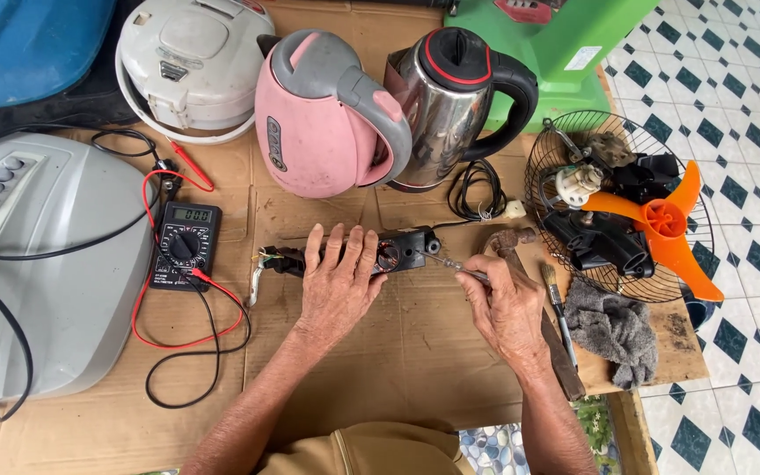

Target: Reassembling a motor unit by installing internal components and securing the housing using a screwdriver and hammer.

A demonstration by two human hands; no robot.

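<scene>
Pink kettle, steel kettle, multimeter, fan guard, grey rag.

This was a small repair bench for household appliances, makeshift rather than a fitted shop. The work surface was flattened brown cardboard, with a tiled floor showing at the right. Appliances crowded the far side: a white rice cooker, a pink kettle and a steel kettle. A digital multimeter with red and black leads lay at left, and a dismantled fan's wire guard with an orange blade sat at right.
</scene>
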